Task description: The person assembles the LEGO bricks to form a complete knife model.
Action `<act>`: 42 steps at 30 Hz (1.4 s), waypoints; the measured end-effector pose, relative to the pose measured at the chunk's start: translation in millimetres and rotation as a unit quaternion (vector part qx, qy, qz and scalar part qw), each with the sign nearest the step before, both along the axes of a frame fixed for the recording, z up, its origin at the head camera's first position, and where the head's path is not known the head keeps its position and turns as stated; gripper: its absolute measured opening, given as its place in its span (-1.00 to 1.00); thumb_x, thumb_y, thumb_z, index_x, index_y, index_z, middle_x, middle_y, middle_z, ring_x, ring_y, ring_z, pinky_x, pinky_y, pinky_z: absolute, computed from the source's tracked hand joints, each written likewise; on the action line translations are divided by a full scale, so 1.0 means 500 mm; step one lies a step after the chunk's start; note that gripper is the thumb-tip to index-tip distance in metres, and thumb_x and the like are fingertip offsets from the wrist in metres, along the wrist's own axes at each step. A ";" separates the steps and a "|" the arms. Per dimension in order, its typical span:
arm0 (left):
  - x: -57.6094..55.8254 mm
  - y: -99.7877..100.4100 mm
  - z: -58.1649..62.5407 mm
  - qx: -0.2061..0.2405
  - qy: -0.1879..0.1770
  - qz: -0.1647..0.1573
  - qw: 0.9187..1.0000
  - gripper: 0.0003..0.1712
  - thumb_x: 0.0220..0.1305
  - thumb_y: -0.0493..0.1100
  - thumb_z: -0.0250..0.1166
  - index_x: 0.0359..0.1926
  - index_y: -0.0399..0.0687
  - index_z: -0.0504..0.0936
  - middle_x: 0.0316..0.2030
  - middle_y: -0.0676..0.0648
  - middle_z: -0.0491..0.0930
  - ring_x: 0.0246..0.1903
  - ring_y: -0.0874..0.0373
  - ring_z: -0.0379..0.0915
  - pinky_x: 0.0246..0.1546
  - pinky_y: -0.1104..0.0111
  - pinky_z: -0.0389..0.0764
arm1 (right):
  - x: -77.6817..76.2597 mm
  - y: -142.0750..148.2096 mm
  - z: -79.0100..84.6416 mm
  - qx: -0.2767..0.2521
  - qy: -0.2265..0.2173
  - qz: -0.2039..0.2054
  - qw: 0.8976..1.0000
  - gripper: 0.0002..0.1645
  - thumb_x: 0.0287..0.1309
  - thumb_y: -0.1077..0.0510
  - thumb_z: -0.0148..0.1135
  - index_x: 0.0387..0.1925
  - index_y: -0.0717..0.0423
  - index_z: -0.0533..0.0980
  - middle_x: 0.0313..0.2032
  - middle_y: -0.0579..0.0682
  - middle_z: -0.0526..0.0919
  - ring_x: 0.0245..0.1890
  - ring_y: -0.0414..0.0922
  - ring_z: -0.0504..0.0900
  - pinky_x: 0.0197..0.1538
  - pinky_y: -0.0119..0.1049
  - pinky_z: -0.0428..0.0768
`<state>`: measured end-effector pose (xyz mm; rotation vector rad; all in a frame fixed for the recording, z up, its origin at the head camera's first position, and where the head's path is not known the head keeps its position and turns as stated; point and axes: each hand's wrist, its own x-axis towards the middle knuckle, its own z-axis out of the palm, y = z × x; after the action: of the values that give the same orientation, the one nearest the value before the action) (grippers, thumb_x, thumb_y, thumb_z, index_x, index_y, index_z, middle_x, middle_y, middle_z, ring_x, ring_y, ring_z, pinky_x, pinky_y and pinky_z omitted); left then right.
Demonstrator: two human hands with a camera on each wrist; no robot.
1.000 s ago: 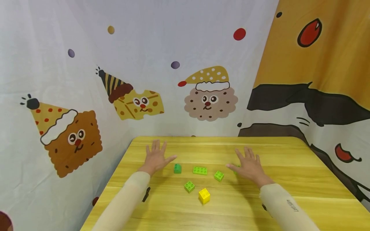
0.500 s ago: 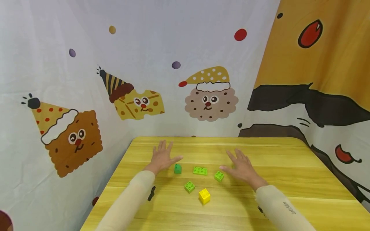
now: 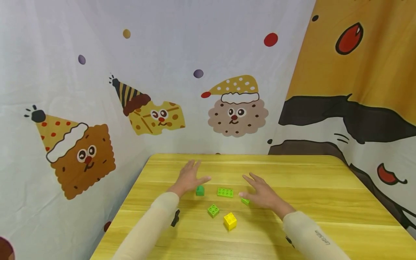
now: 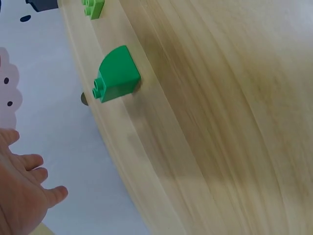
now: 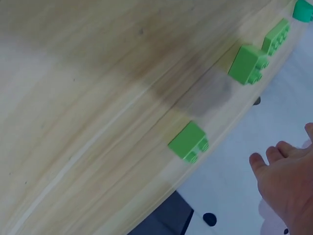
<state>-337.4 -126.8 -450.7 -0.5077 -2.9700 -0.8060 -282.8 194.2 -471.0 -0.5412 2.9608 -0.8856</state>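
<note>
My left hand (image 3: 188, 179) hovers over the table's left part, thumb spread, just beside a dark green curved brick (image 3: 199, 191). The same curved brick (image 4: 119, 76) shows its rounded top in the left wrist view, apart from the fingers. On the other side, my right hand (image 3: 262, 193) holds nothing, and its fingers reach inward. It partly covers a light green square brick (image 3: 245, 201) in the head view. Another light green brick (image 5: 188, 142), seen in the right wrist view, is hidden from the head camera by that hand.
Between the hands lies a long light green brick (image 3: 225, 192). Closer to me are a light green square brick (image 3: 213, 211) and a yellow brick (image 3: 230, 221). Behind the wooden table (image 3: 325, 202) hangs a cartoon-printed cloth (image 3: 195, 36).
Both hands have moved inward, the left one rightward and the right one leftward. My right hand now overlaps a light green square brick in view. The bricks stay in place.
</note>
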 end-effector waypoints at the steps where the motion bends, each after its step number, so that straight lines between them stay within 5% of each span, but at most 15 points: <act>1: 0.001 0.002 0.000 0.008 -0.004 -0.002 1.000 0.11 0.25 0.45 0.17 0.57 -0.04 0.00 0.53 -0.28 -0.13 0.49 -0.23 -0.23 0.39 -0.18 -0.10 | 0.001 -0.003 -0.001 -0.005 -0.001 0.006 1.000 -0.02 0.26 -0.36 0.18 0.52 0.03 0.15 0.50 0.29 0.00 0.43 0.38 0.02 0.24 0.47 0.09; 19: 0.001 0.036 -0.020 0.114 -0.064 -0.032 0.991 0.02 0.30 0.29 0.26 0.55 -0.09 0.05 0.49 -0.24 0.06 0.46 -0.21 -0.05 0.36 -0.14 0.06 | 0.043 -0.043 -0.021 -0.107 -0.072 0.072 0.989 -0.17 0.27 -0.18 0.29 0.42 0.12 0.31 0.34 0.24 0.36 0.27 0.26 0.38 0.21 0.30 0.34; 27: 0.005 0.059 -0.028 0.160 -0.108 -0.024 0.981 0.04 0.25 0.35 0.27 0.56 0.00 0.06 0.47 -0.17 0.15 0.43 -0.18 0.04 0.34 -0.13 0.14 | 0.055 -0.049 -0.046 -0.151 -0.123 0.114 0.974 -0.22 0.30 -0.11 0.29 0.38 0.23 0.33 0.27 0.22 0.44 0.23 0.20 0.41 0.21 0.22 0.38; 42: 0.009 0.092 -0.054 0.224 -0.139 -0.032 0.964 -0.03 0.25 0.30 0.31 0.51 -0.01 0.19 0.38 -0.22 0.30 0.37 -0.17 0.17 0.28 -0.11 0.26 | 0.077 -0.056 -0.074 -0.220 -0.203 0.126 0.946 -0.21 0.14 0.02 0.44 0.30 0.27 0.37 0.24 0.19 0.48 0.26 0.25 0.39 0.26 0.25 0.30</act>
<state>-332.7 -80.6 -477.6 -0.4979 -2.8626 -1.6217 -244.2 166.2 -508.0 -0.6312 2.2703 -1.4316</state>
